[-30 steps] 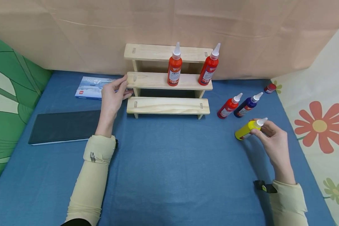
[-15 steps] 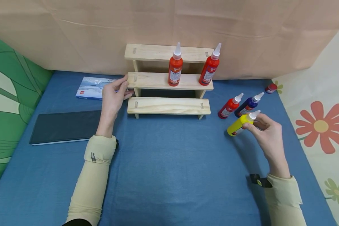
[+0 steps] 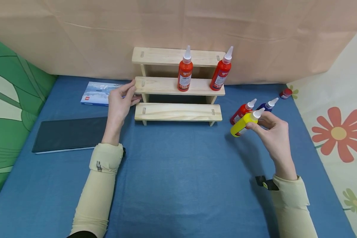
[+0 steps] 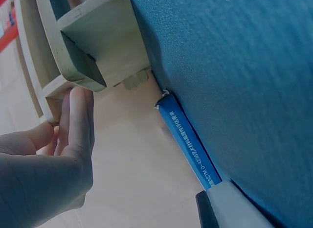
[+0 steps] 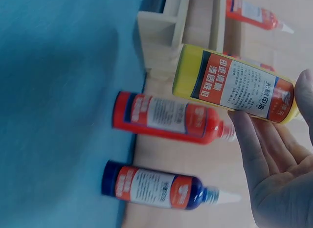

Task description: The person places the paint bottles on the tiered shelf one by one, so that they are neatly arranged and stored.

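Observation:
A yellow squeeze bottle (image 3: 241, 126) with a white pointed cap is tilted in my right hand (image 3: 272, 135), pinched near its neck between thumb and fingers. It hangs above the table, as the right wrist view shows. Behind it stand a red bottle (image 5: 166, 118) and a dark blue bottle (image 5: 151, 186). My left hand (image 3: 120, 102) grips the left end of the middle board of a three-step wooden rack (image 3: 178, 112), thumb on one face and fingers on the other. On that middle board stand an orange-red bottle (image 3: 184, 76) and a red bottle (image 3: 221, 74).
Left of the rack lies a blue-and-white flat box (image 3: 96, 93), partly behind my left hand. Nearer, a dark flat case (image 3: 69, 134) lies beside my left forearm. A small red jar (image 3: 285, 93) sits at the back right corner of the blue-covered table (image 3: 178, 185).
My right hand has carried the yellow bottle leftward and slightly back; it now partly overlaps the red and blue bottles in the head view. My left hand stays on the rack.

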The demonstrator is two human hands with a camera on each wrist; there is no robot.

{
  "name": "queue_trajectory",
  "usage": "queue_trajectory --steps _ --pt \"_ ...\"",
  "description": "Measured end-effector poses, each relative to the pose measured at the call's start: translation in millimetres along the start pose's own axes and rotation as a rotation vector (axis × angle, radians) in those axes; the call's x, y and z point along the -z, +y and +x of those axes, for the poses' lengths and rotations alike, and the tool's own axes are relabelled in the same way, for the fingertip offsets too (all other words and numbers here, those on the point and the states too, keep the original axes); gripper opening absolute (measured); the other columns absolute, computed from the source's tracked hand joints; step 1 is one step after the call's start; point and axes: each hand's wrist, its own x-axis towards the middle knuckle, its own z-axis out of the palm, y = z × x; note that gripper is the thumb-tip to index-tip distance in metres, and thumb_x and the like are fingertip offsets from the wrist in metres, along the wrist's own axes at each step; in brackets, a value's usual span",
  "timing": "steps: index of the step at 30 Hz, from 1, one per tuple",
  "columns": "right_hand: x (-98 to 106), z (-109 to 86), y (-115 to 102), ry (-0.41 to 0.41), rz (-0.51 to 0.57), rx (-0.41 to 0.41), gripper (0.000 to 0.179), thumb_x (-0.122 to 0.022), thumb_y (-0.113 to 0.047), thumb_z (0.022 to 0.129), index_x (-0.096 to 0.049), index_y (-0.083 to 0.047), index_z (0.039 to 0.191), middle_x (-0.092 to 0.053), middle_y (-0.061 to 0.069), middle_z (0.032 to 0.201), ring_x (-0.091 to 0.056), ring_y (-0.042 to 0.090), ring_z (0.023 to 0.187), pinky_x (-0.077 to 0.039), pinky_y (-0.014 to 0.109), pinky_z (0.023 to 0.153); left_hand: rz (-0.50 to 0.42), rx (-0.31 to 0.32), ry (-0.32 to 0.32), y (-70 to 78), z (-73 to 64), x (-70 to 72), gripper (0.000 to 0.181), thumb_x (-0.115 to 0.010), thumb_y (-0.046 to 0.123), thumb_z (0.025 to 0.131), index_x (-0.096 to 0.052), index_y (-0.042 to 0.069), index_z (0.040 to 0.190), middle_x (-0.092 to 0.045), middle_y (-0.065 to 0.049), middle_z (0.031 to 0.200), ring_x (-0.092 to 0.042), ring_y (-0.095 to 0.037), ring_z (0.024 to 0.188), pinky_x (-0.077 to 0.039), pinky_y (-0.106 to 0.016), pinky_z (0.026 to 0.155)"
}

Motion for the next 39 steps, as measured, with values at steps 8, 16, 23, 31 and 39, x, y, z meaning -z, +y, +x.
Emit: queue_trajectory --steps 8,16,23,31,39 --pt "-13 8.6 -20 -0.011 0.017 0.031 0.043 -0.085 -0.02 0.097 -0.073 -0.001 0.134 -0.075 0.002 0.12 -0.07 0.005 0.103 -0.06 0.018 0.095 -0.003 -0.007 -0.011 1.0 -1.3 1.5 0.04 -0.059 0.017 0.113 -0.06 0.006 0.151 -0.063 -0.026 0.142 -0.072 -0.046 0.113 -0.063 -0.03 0.095" --pt "-28 15.3 -37 -0.023 0.025 0.077 0.041 -0.086 -0.017 0.096 -0.074 -0.001 0.132 -0.076 0.013 0.122 -0.07 0.004 0.1 -0.058 0.016 0.089 -0.003 0.004 -0.004 0.2 -0.2 1.4 0.04 -0.059 0.017 0.113 -0.06 0.006 0.151 -0.064 -0.027 0.139 -0.073 -0.044 0.111 -0.064 -0.029 0.094" --pt "-38 19.3 -49 -0.06 0.021 0.094 0.042 -0.086 -0.016 0.095 -0.073 -0.001 0.133 -0.075 0.015 0.125 -0.07 0.005 0.103 -0.058 0.012 0.087 -0.003 0.003 -0.009 1.0 -0.4 1.0 0.04 -0.059 0.017 0.113 -0.06 0.006 0.152 -0.064 -0.027 0.14 -0.073 -0.043 0.112 -0.064 -0.031 0.094" --pt "-46 22.8 -59 -0.082 0.044 0.091 0.044 -0.086 -0.019 0.095 -0.073 -0.002 0.133 -0.075 0.013 0.125 -0.071 0.01 0.106 -0.058 0.014 0.085 0.003 0.005 -0.016 1.3 0.0 1.0 0.041 -0.059 0.017 0.113 -0.059 0.006 0.153 -0.064 -0.027 0.141 -0.072 -0.043 0.113 -0.063 -0.032 0.095" --pt "-55 27.3 -72 -0.091 0.068 0.138 0.043 -0.088 -0.018 0.094 -0.074 -0.002 0.132 -0.076 0.012 0.123 -0.072 0.014 0.107 -0.058 0.018 0.08 -0.002 0.009 -0.01 1.2 0.0 1.3 0.04 -0.059 0.016 0.113 -0.059 0.007 0.152 -0.063 -0.027 0.141 -0.073 -0.044 0.113 -0.063 -0.032 0.095"
